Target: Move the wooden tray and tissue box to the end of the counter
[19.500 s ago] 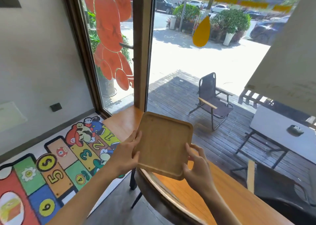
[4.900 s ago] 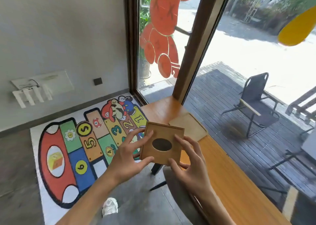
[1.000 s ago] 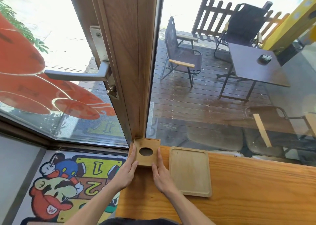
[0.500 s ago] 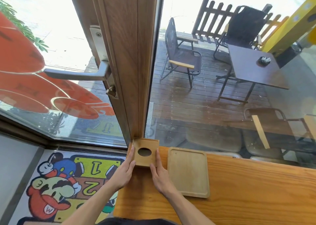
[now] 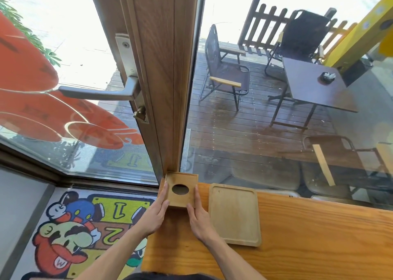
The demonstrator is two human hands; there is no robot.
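Observation:
The wooden tissue box (image 5: 181, 201), square with a round hole in its top, stands on the far left corner of the wooden counter (image 5: 308, 237), tight against the window post. My left hand (image 5: 156, 212) lies flat against its left side and my right hand (image 5: 197, 216) against its right side, fingers stretched forward. The wooden tray (image 5: 234, 214) lies flat on the counter just right of the box, a narrow gap from my right hand.
The brown window post (image 5: 165, 88) and glass panes close off the counter's far side. A metal door handle (image 5: 95, 92) juts out at the left. Below the counter's left end lies a cartoon floor mat (image 5: 74, 226). Chairs and a table stand outside.
Five seconds ago I held the box in the air; now it stands on the counter's corner beside the tray. Over the last second, box and hands have barely moved.

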